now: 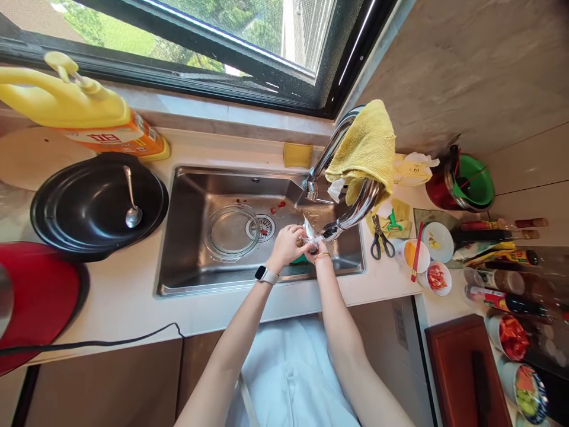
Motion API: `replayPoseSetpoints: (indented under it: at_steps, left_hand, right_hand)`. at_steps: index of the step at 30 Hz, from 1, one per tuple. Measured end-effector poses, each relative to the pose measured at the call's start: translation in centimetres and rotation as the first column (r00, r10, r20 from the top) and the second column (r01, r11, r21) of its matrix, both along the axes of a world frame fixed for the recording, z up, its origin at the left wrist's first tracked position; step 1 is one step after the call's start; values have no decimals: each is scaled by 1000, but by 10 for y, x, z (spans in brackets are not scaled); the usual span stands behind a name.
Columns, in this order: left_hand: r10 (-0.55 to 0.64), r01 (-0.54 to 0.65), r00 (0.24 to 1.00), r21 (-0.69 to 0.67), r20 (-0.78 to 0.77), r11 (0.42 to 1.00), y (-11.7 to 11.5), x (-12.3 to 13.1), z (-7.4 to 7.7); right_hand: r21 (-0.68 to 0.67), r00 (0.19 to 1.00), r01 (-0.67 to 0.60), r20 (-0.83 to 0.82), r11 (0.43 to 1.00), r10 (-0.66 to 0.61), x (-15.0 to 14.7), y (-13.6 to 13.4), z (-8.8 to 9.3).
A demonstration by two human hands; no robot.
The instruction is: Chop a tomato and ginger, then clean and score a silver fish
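Over the right part of the steel sink (195,277), my left hand (287,244) and my right hand (316,251) are close together below the faucet's spray head (329,230). Between them is a small whitish, shiny thing (309,228), its upper end sticking up past my fingers; its kind cannot be made out. My left fingers are bent and closed at it. My right hand is closed around its lower side, partly hidden. Something green (300,260) shows under the hands. A round clear glass dish (232,232) lies in the sink to the left, beside the drain (261,228).
A yellow cloth (367,142) hangs over the faucet. Right of the sink lie scissors (381,237), a green peeler (393,221) and red chopsticks (417,252) on a bowl. Left stands a black pot lid or pan (84,204) with a spoon (132,201), and a yellow jug (89,118).
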State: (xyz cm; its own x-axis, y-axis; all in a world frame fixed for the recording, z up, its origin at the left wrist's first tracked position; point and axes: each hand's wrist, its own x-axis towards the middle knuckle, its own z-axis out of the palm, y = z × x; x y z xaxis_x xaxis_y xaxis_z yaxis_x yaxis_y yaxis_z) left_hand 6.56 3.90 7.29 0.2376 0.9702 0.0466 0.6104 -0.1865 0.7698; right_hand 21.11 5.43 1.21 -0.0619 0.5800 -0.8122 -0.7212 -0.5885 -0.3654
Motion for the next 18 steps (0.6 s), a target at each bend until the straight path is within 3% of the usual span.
replayPoseSetpoints:
  at_steps: [4, 9, 18]
  left_hand:
    - [-28, 30, 999, 49, -36, 998, -1, -3, -2]
    - [2, 6, 999, 148, -53, 989, -12, 14, 1]
    - [12, 1, 997, 175, -74, 985, -19, 29, 5]
  right_hand:
    - [-19, 999, 31, 18, 999, -31, 1, -3, -1]
    - [12, 995, 95, 41, 995, -96, -2, -9, -6]
    - [48, 981, 179, 72, 983, -182, -2, -9, -10]
